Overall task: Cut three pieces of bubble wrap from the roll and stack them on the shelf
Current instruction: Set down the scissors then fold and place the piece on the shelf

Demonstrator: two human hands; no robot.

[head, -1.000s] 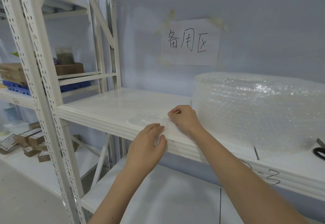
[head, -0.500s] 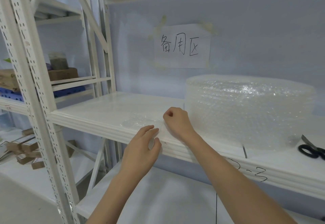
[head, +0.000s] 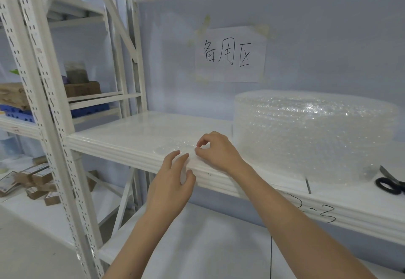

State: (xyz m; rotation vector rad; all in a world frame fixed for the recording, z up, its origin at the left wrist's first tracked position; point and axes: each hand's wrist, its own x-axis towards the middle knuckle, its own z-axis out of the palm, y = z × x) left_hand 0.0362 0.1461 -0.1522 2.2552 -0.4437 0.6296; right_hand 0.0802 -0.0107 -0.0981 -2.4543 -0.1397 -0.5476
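A big roll of clear bubble wrap (head: 311, 134) lies on its flat end on the white shelf (head: 122, 138), at the right. Left of it, flat cut bubble wrap (head: 173, 145) rests near the shelf's front edge. My right hand (head: 217, 151) sits on the piece's right end, thumb and forefinger pinched at its edge. My left hand (head: 173, 182) hovers at the shelf's front lip below the piece, fingers spread, holding nothing. Black-handled scissors (head: 390, 182) lie on the shelf at the far right.
A paper sign with handwritten characters (head: 230, 54) is taped to the back wall. A lower shelf (head: 197, 246) runs beneath. The neighbouring rack on the left holds cardboard boxes (head: 81, 89), a blue tray (head: 19, 112) and several small boxes (head: 37, 184) lower down.
The view has shifted so everything sits further left and the scissors come into sight. My right hand's fingers lifted slightly into a pinch; my left hand's fingers spread a little.
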